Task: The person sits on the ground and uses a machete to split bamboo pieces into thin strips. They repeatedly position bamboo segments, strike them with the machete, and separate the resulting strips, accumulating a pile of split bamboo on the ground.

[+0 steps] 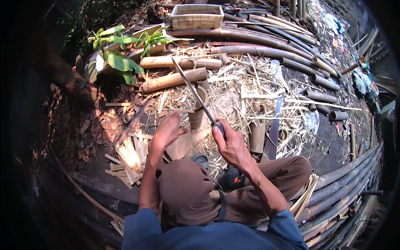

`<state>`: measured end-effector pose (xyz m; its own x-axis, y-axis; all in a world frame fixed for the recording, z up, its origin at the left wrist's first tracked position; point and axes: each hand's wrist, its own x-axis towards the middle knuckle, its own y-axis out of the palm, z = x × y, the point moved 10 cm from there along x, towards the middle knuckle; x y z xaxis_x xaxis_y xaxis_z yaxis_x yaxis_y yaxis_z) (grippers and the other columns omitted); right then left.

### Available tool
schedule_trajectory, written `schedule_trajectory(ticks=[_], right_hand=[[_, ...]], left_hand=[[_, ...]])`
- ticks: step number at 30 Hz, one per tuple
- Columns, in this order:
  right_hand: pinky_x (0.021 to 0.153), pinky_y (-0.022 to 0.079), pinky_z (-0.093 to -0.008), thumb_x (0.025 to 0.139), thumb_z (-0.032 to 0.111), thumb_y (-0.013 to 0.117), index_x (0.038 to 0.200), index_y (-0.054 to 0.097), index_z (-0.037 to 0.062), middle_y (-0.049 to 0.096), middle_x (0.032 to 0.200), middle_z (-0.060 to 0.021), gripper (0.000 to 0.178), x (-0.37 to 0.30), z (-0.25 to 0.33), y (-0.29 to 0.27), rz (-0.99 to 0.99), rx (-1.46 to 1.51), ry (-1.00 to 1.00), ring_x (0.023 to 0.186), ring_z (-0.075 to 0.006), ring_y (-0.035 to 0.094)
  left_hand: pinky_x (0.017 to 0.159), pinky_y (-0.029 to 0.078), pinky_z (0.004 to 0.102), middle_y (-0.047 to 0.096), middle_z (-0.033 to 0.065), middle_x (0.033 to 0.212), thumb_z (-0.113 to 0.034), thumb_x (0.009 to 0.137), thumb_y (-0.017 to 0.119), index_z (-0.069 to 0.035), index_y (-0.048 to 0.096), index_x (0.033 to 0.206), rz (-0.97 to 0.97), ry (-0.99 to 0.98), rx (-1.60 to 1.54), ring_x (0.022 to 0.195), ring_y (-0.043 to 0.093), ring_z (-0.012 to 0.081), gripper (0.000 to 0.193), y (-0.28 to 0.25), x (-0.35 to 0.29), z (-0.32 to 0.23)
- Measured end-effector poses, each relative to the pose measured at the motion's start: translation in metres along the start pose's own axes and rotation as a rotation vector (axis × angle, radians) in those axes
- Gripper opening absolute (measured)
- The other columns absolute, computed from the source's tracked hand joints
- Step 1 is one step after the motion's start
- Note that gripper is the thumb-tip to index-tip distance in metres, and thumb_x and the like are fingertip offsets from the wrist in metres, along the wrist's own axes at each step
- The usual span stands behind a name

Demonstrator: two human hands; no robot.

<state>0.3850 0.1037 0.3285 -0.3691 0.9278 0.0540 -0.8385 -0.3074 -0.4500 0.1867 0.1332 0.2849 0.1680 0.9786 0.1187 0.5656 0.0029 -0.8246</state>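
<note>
My right hand (231, 141) is wrapped round the dark handle of a long-bladed knife (190, 85). Its narrow blade slants up and to the left, away from me. Behind the blade, a short bamboo tube (196, 120) stands upright in front of my knees; the blade covers part of its upper end. My left hand (167, 130) is just left of the tube, its fingers stretched out and apart, holding nothing that I can see. Left of my left forearm lies a loose pile of split bamboo strips (131, 156).
A hand saw (274, 129) rests beside a bamboo piece (257, 136) on the right, among scattered shavings (227, 89). Cut bamboo logs (175, 80) lie ahead, with a plastic crate (197, 21) behind them. Bamboo poles (333, 183) are stacked at right; leafy plants (121, 60) stand at left.
</note>
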Motion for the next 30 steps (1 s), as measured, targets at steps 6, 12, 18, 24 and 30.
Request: schedule_trajectory(ticks=[6, 12, 18, 24, 30], right_hand=[[0.058, 0.045, -0.0491, 0.1, 0.028, 0.051, 0.12, 0.049, 0.0067, 0.06, 0.068, -0.0241, 0.03, -0.001, 0.0, 0.002, -0.017, -0.049, -0.005, 0.067, -0.0458, 0.062], [0.06, 0.047, -0.0431, 0.099, 0.029, 0.054, 0.119, 0.056, 0.0054, 0.062, 0.071, -0.0223, 0.031, 0.001, 0.016, -0.002, -0.036, 0.018, -0.035, 0.063, -0.0347, 0.064], [0.062, 0.048, -0.0394, 0.099, 0.03, 0.053, 0.12, 0.057, 0.0042, 0.064, 0.072, -0.0188, 0.033, 0.011, 0.069, -0.054, 0.06, 0.047, 0.004, 0.063, -0.0307, 0.065], [0.058, 0.045, -0.0387, 0.099, 0.03, 0.052, 0.117, 0.059, 0.0054, 0.058, 0.065, -0.0158, 0.031, 0.012, -0.038, 0.004, 0.071, -0.026, 0.038, 0.059, -0.0262, 0.058], [0.057, 0.044, -0.0377, 0.1, 0.034, 0.052, 0.114, 0.061, 0.0038, 0.059, 0.064, -0.0158, 0.035, 0.023, 0.023, -0.033, 0.072, 0.042, -0.024, 0.056, -0.0238, 0.057]], left_hand=[[0.08, 0.054, 0.0373, 0.068, 0.018, 0.105, -0.014, 0.097, 0.056, 0.0, 0.06, 0.111, -0.865, 0.341, 0.091, 0.094, 0.068, 0.0293, 0.02, -0.189, 0.013, -0.112], [0.1, 0.045, 0.0453, 0.059, 0.0259, 0.124, -0.038, 0.103, 0.041, -0.004, 0.052, 0.132, -0.178, 0.264, 0.284, 0.118, 0.055, 0.041, 0.046, -0.102, 0.139, -0.096], [0.054, 0.057, 0.0427, 0.069, 0.0233, 0.087, -0.027, 0.104, 0.037, -0.007, 0.05, 0.128, -0.532, 0.407, 0.394, 0.068, 0.071, 0.0315, 0.034, -0.189, 0.145, -0.145], [0.065, 0.055, 0.0544, 0.065, 0.0339, 0.092, -0.003, 0.091, 0.038, -0.003, 0.031, 0.147, -0.469, 0.187, 0.148, 0.074, 0.067, 0.0449, 0.057, -0.064, 0.137, -0.038], [0.083, 0.056, 0.0454, 0.06, 0.0332, 0.115, -0.008, 0.1, 0.035, -0.006, 0.032, 0.144, -0.527, 0.276, 0.137, 0.101, 0.064, 0.0439, 0.044, -0.137, 0.158, -0.072]])
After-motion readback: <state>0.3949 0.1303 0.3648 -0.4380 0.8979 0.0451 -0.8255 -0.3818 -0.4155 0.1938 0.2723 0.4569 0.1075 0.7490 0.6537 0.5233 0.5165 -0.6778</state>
